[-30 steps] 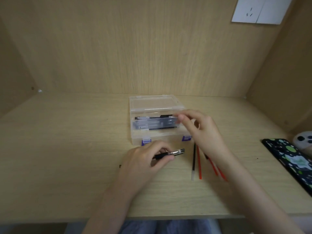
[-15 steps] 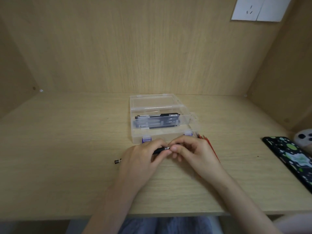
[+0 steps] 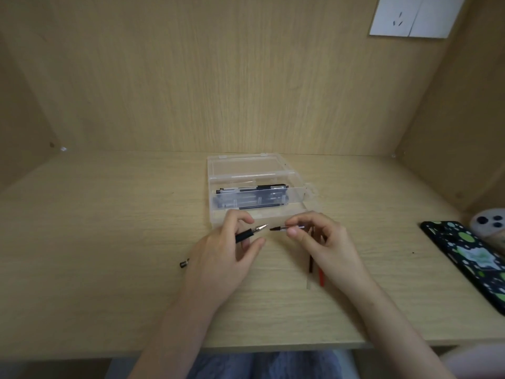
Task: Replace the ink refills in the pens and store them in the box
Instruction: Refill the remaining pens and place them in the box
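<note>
A black pen (image 3: 244, 236) with a pointed metal tip is gripped in my left hand (image 3: 221, 258); its rear end (image 3: 184, 263) sticks out to the left. My right hand (image 3: 319, 242) pinches a thin short piece (image 3: 281, 228) with a dark end, held just right of the pen tip with a small gap between them. Loose black and red refills (image 3: 314, 269) lie on the desk, mostly hidden under my right hand. Just behind both hands stands the clear plastic box (image 3: 297, 192), lid open, with dark pens (image 3: 251, 191) lying inside.
A phone in a black case with green dots (image 3: 470, 255) lies at the right of the desk. A white object with dark circles (image 3: 489, 222) sits behind it. Wooden walls enclose the desk on three sides, and a wall outlet (image 3: 396, 17) is at the upper right.
My right hand came back from the box to the pen tip in my left hand, then pulled away to the right with a thin piece in its fingers.
</note>
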`<state>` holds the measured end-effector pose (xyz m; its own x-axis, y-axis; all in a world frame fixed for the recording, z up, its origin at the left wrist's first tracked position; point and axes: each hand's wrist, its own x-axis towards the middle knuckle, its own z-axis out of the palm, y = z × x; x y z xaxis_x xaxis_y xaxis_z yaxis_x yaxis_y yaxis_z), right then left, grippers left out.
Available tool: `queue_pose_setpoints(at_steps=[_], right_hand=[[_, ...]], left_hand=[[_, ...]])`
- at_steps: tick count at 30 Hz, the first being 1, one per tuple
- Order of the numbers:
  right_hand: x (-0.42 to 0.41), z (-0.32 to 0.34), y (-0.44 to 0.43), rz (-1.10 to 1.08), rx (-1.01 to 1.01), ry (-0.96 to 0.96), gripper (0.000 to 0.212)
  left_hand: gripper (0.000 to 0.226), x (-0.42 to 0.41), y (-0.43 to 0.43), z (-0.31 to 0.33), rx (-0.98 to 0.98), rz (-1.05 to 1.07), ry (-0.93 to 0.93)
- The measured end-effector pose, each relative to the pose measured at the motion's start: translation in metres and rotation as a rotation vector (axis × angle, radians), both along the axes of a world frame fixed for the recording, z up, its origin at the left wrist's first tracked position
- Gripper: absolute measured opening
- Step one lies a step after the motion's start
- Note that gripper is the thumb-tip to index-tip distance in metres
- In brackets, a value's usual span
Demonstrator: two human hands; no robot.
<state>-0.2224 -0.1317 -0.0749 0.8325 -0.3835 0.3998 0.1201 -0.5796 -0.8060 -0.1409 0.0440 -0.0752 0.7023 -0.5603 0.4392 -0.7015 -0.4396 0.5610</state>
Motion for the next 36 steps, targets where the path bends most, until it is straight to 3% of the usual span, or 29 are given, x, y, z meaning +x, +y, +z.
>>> queue_pose_setpoints(at_steps=[3, 6, 10, 13, 15, 24, 29, 32, 36], right_hand=[[0.0, -0.009, -0.002, 0.031, -0.315, 0.086, 0.011], [0.001, -0.013, -0.001, 0.043, -0.403, 0.146, 0.02], [-0.002, -0.003, 0.003, 0.076, -0.182, 0.071, 0.029], [-0.002, 0.003, 0.009, 0.119, -0.078, 0.08, 0.022], [-0.001, 0.003, 0.011, 0.116, -0.065, 0.088, 0.013], [-0.003, 0.004, 0.013, 0.084, -0.092, 0.033, 0.014], [-0.004, 0.004, 0.01, 0.123, -0.022, 0.058, 0.027], [-0.003, 0.004, 0.01, 0.112, -0.023, 0.067, 0.01], [-0.003, 0.001, 0.009, 0.12, -0.028, 0.065, 0.016]], left_hand=[[0.027, -0.001, -0.001, 0.001, 0.014, -0.012, 0.013], [0.022, -0.001, -0.001, 0.001, 0.027, -0.04, 0.019], [0.019, 0.0, 0.0, -0.002, 0.012, -0.084, -0.017], [0.018, 0.001, -0.001, -0.004, 0.007, -0.128, -0.083], [0.017, 0.001, -0.001, -0.004, -0.01, -0.17, -0.112], [0.023, 0.003, -0.001, -0.006, -0.085, -0.243, -0.1], [0.019, 0.003, -0.002, -0.005, -0.101, -0.214, -0.129], [0.016, 0.004, -0.002, -0.005, -0.081, -0.205, -0.139], [0.017, 0.004, -0.002, -0.006, -0.079, -0.201, -0.136]])
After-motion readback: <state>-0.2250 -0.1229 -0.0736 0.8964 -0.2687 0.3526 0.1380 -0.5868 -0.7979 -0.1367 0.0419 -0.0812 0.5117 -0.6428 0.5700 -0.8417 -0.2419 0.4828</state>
